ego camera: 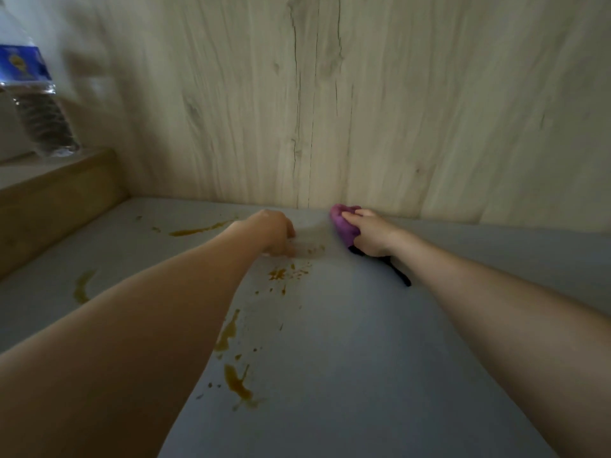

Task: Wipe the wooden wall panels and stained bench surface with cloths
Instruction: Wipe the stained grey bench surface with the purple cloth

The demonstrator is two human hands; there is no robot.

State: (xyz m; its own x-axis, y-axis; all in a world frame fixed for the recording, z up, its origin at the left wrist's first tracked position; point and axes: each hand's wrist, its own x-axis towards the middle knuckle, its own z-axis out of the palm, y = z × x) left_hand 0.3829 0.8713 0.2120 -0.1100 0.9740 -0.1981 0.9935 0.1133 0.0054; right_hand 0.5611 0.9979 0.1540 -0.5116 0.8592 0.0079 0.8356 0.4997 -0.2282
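- My right grip [370, 231] clutches the purple cloth [344, 223] at the tabletop's [363, 342] back edge, beneath the wooden wall panels [363, 110].
- My left grip [274, 233] rests curled, knuckles down; whether it holds anything I cannot tell.
- Yellow-brown stains [236, 385] streak the tabletop.

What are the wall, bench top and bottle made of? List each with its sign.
Wall: pale wood or wood-look laminate, matt; grain and knots show.
Bench: smooth grey, matt, perhaps laminate or vinyl; brown stains sit on top.
Bottle: clear plastic, ribbed, blue label.
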